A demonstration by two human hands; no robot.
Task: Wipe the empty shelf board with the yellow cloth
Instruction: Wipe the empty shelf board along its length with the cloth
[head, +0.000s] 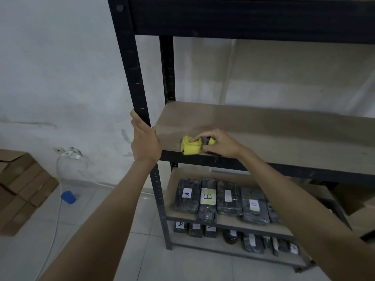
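Both hands up at the rack: left hand (145,141) wrapped round the black front upright (135,78), fingers behind the post and thumb hooked at the corner of the board; right hand (220,144) bunched over the yellow cloth (190,148), fingers curled into its folds, pressing it down at the front edge. Hands well apart, each clamped on its own thing.

Beyond and to the right of the right hand, the empty shelf board (263,128), bare brown, stretching away past the frame edge. Below both forearms, 2 lower shelves stacked with dark wrapped packs (221,201) carrying paper labels. Out past the left forearm, cardboard boxes (18,189) on the floor, then a small blue object (68,197) beside a white cable.

Cloth likely light, soft and limp, easily wadded; no fragile point, so best held as now, gathered under the palm with fingertips spread to keep it flat against the board. Board probably stiff and slightly rough, so some drag to be expected.

Hard to read: something dark between the fingers and the cloth, nature unclear. Right end of the board cut off. Labels A and B legible, the rest blurred. Dust or dirt on the board not discernible.
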